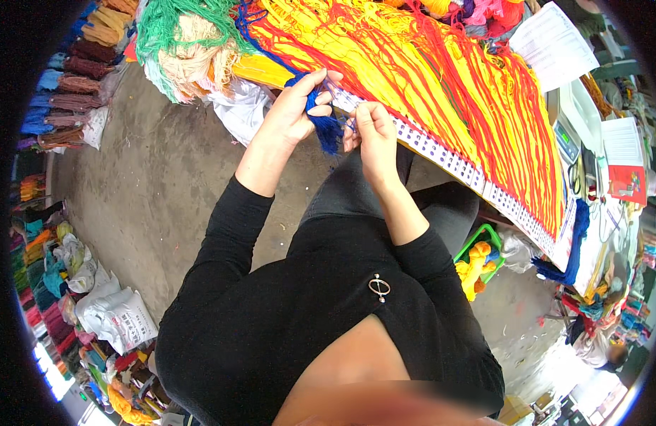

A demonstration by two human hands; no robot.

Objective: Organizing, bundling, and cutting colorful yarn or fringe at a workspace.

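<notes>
A bundle of dark blue yarn (pixel 327 132) hangs from my left hand (pixel 299 106), whose fingers curl around it beside the table's front edge. Just to the right, my right hand (pixel 374 135) has its thumb and forefinger pinched together. Thin blue strands show next to those fingertips, and they seem to be in the pinch. Behind both hands runs a long white strip with rows of dark marks or holes (pixel 441 153). Red and yellow yarn (pixel 427 92) lies in long strands from this strip across the table.
Green yarn (pixel 193 21) and beige yarn (pixel 200 46) are heaped at the table's left end. Printed sheets (pixel 554 46) and a scale (pixel 566 142) stand right. Another blue yarn bundle (pixel 578 241) droops there. Below sits a green basket (pixel 489 231). Yarn racks (pixel 76 85) line the left.
</notes>
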